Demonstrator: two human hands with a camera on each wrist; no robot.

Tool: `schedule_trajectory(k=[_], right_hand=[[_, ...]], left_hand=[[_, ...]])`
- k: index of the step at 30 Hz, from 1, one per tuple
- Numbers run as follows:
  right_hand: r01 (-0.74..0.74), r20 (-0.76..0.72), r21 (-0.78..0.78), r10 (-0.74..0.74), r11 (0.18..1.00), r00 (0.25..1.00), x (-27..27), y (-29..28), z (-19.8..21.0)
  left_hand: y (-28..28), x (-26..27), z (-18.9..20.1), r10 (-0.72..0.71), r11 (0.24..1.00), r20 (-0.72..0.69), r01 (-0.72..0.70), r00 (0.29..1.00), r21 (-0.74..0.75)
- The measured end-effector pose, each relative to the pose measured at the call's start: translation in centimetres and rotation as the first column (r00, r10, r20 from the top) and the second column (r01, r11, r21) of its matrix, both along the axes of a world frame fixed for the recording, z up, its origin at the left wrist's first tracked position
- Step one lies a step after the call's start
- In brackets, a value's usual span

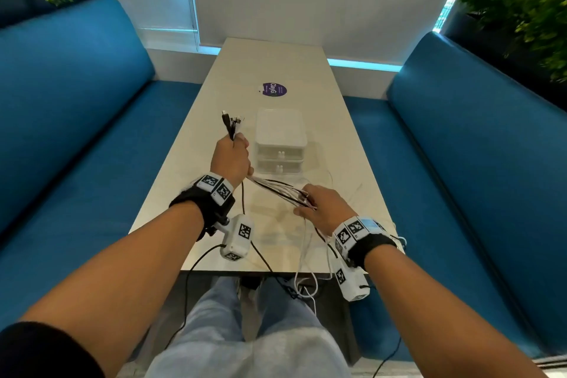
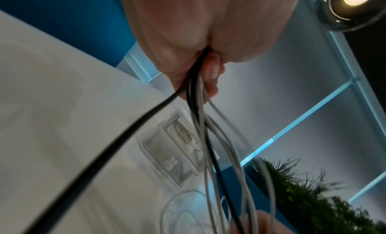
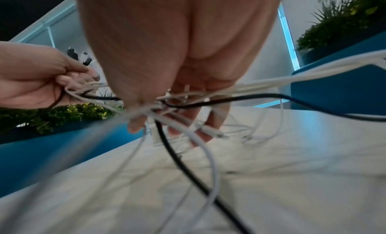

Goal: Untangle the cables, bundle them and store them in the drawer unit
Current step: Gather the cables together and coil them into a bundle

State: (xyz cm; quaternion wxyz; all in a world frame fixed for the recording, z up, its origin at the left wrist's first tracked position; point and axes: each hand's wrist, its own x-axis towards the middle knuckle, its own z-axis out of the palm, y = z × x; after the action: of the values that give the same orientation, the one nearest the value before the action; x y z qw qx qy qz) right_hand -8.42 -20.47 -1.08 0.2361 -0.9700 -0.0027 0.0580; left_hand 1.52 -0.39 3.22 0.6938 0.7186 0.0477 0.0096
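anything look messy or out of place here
The cables are gripped in the left hand and run through the right hand, but white slack spills over the near table edge, dangling below it.

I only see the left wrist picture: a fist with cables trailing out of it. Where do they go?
Observer: Across to the right hand, which holds the cables between thumb and fingers.
Operator: Any plugs showing?
Observer: Yes, the plug ends stick up above the left hand.
Operator: Do the cables all lie on top?
Observer: No, a white loop hangs below the near edge of the table.
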Motion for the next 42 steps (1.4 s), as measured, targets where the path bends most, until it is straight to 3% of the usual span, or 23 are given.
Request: schedule_trajectory(k=[3,6,10,17,22,25,29,32,35,39,42], right_hand=[[0.066,-0.065,0.037,-0.064,0.997,0.996,-0.4,-0.1,0.0],[-0.033,-0.166,-0.022,0.028,0.999,0.986,-0.8,-0.4,-0.2],[-0.024,-0.27,-0.154,-0.019,0.988,0.963,-1.5,-3.0,-0.5],[0.068,-0.17,-0.466,-0.165,0.882,0.972,-1.7,-3.9,0.4],[0.084,-0.289,-0.497,-0.255,0.864,0.923,-2.0,-5.3,0.4],[0.038,-0.309,-0.48,-0.209,0.877,0.928,-2.6,-5.7,0.6],[-0.056,-0.156,-0.558,-0.038,0.828,0.987,-2.3,-4.6,1.0],[-0.156,-0.069,-0.37,0.14,0.916,0.988,-1.7,-3.1,0.7],[-0.229,-0.092,-0.132,0.218,0.964,0.972,-0.7,-0.9,0.0],[-0.284,-0.225,-0.083,0.26,0.955,0.939,-0.1,0.5,-0.8],[-0.26,-0.172,-0.206,0.227,0.943,0.959,-0.4,0.0,-1.4]], left_hand=[[0.5,0.2,-0.4,-0.058,0.982,0.043,0.05,0.997,0.183],[1.2,-0.4,-0.9,-0.142,0.874,0.138,0.058,0.98,0.482],[3.6,-0.3,-1.3,-0.14,0.785,0.148,0.019,0.979,0.619],[3.5,-0.7,-1.1,-0.187,0.713,0.134,0.041,0.973,0.7],[4.1,-0.3,-0.5,-0.163,0.717,0.173,-0.004,0.971,0.697],[4.4,-0.2,-0.8,-0.143,0.702,0.174,-0.024,0.974,0.711],[4.5,-0.4,-1.1,-0.128,0.701,0.168,-0.031,0.978,0.713],[4.2,-0.7,-1.2,-0.14,0.703,0.164,-0.019,0.976,0.711],[3.9,-0.9,-1.2,-0.152,0.707,0.156,-0.003,0.976,0.708],[4.1,-0.8,-1.1,-0.143,0.722,0.148,0.001,0.979,0.692],[4.4,-0.6,-1.0,-0.122,0.731,0.156,-0.018,0.98,0.682]])
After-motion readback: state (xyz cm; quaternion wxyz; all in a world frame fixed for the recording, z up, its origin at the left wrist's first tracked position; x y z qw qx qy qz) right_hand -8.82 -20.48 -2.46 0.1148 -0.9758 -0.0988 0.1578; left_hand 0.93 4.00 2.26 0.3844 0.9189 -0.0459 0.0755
